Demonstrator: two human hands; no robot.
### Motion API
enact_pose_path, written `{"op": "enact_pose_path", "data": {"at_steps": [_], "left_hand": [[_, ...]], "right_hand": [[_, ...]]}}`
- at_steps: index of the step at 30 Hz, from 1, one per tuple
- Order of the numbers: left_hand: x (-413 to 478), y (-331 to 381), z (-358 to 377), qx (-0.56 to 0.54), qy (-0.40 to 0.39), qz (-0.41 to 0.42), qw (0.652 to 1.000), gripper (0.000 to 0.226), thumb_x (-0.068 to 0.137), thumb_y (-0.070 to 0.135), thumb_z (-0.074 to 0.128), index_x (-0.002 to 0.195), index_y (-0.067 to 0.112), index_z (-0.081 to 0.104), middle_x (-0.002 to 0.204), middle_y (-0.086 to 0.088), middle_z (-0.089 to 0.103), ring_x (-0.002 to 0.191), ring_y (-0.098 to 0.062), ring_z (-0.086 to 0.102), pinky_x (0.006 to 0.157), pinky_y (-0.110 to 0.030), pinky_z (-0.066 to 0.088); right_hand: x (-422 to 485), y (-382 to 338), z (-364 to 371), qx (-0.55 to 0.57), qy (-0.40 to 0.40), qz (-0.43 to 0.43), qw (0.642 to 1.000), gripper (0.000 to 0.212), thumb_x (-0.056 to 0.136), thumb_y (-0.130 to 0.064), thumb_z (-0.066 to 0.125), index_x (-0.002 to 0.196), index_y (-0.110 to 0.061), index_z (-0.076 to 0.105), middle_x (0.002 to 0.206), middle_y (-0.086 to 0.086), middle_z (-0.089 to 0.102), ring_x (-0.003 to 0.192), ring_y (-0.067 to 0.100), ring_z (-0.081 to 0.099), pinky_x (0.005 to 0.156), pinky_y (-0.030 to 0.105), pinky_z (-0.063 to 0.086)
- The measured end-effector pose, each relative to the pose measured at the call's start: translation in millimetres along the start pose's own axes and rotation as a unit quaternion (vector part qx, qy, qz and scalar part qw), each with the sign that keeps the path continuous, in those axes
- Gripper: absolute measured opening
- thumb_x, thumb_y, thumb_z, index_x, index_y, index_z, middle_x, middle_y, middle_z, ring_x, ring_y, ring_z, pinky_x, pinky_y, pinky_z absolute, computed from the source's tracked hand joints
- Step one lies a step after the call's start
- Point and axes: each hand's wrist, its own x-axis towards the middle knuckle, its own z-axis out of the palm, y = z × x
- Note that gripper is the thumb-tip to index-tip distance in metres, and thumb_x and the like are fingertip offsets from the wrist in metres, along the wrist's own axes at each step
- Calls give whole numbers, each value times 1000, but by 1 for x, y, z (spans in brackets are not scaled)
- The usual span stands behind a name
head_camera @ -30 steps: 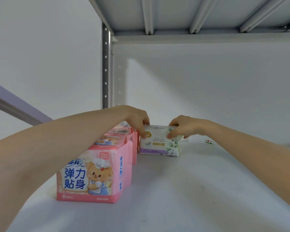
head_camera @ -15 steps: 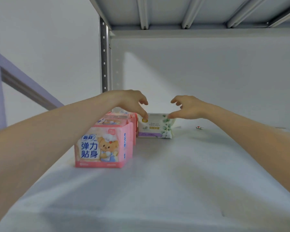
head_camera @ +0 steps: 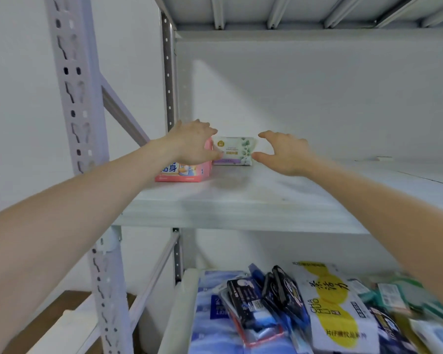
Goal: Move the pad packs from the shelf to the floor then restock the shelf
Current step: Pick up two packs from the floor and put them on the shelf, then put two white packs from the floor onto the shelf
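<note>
A small white pad pack [head_camera: 232, 150] with green leaves and a purple band stands at the back left of the white shelf [head_camera: 241, 213]. Pink pad packs [head_camera: 184, 172] with a cartoon bear sit in a row to its left, partly hidden by my left hand [head_camera: 192, 143]. That hand hovers in front of the pink packs with its fingers spread and holds nothing; its thumb tip reaches the white pack's left edge. My right hand [head_camera: 284, 153] is open just right of the white pack, thumb and fingers apart, not touching it.
A grey perforated upright [head_camera: 79, 123] and a diagonal brace stand at the left. The lower shelf [head_camera: 174, 315] holds a blue-and-white pack [head_camera: 210, 315], dark packets [head_camera: 253, 305], a yellow-and-white bag [head_camera: 335, 302] and green packs [head_camera: 399, 297]. Another shelf's underside is overhead.
Both hands let go of the white pad pack and drew back from it, fingers opening. The view pulled back and tilted down, bringing the shelf's front edge and the lower shelf into sight.
</note>
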Motion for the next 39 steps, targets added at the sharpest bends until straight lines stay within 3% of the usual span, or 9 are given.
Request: {"op": "enact_pose_path", "data": {"at_steps": [6,11,16,23,31,39], "left_hand": [[-63,34,2,-36,31,-19,999,70,91,59,44,147,20,32,155,-5,30,142,-25,27,115,-52,18],[-116,74,9,-46,44,-58,996,71,93,57,43,150,18,27,158,-7,23,146,-26,17,118,-49,10],[-173,123,23,-64,62,-89,992,69,94,53,42,151,18,22,161,-7,16,148,-25,11,119,-47,10],[-262,208,69,-87,-13,-100,991,71,96,52,38,152,19,13,162,-5,10,149,-22,5,120,-47,6],[-374,307,150,-150,-97,-125,976,72,97,50,36,154,17,7,162,-6,5,150,-23,2,120,-46,6],[-497,423,210,-189,-196,-136,952,73,97,48,38,154,18,4,163,-6,2,150,-23,1,120,-46,6]], "right_hand": [[-67,-14,-15,-16,22,-19,999,62,92,-58,37,142,-21,37,135,6,54,124,28,47,101,49,32],[-123,-14,-20,-17,29,-35,999,61,94,-55,35,145,-21,34,148,2,43,136,22,36,112,52,21],[-192,-5,-13,-7,26,-63,998,63,96,-54,32,148,-20,27,157,8,24,145,23,19,115,53,8],[-309,14,11,4,-55,-54,997,69,95,-56,30,153,-22,13,162,6,9,148,22,9,117,51,4],[-467,30,51,-13,-166,41,985,73,95,-58,26,154,-22,1,162,3,-1,149,21,1,117,51,0],[-639,41,85,-1,-268,123,955,73,95,-56,29,154,-21,2,162,3,3,149,21,3,118,50,-1]]}}
